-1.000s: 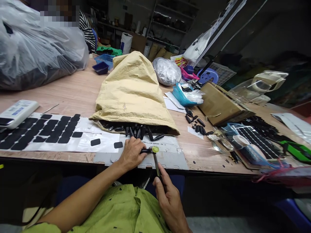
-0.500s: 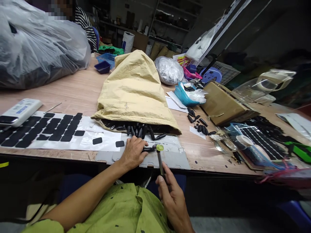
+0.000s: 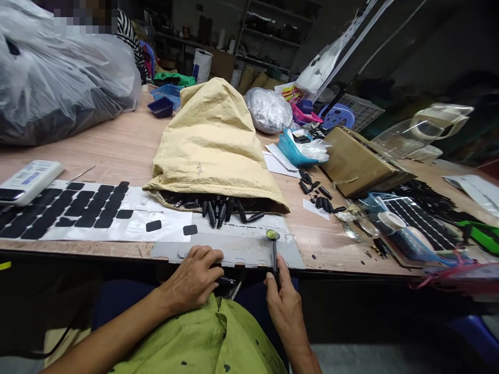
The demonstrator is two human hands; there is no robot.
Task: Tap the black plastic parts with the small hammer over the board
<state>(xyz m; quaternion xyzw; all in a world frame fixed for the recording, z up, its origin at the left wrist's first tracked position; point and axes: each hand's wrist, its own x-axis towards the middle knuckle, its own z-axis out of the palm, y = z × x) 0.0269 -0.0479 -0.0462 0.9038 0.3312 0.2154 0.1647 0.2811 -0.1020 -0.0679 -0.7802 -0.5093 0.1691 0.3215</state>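
— What has the right hand (image 3: 286,306) got?

— Its grip is clamped on the dark handle of a small mallet (image 3: 273,248). The shaft runs almost straight away from the body, and the yellow-green head rests on the grey plate (image 3: 237,254) at the near edge of the desk (image 3: 117,145).

— And the left hand (image 3: 195,278)?

— Below that edge, just short of the grey plate, fingers curled together on a small black plastic part (image 3: 226,281). Only its tip shows past the fingertips, pointing toward the right hand. The two hands are near each other but apart, and the left is the nearer to the part pile.

— Where is that pile?

— Straight beyond the grey plate: a tan woven sack (image 3: 213,145) lies on its side, mouth toward the person, with black connector parts (image 3: 220,210) spilling from it, long axes mostly pointing at the plate.

— Anything else holding things?

— Left of the sack, a white backing sheet carries rows of black adhesive pads (image 3: 66,210). Right of the sack, loose black parts (image 3: 317,197) lie before a cardboard box (image 3: 354,166). Behind the sack, a small clear bag (image 3: 268,110) holds something pale; I cannot tell what.
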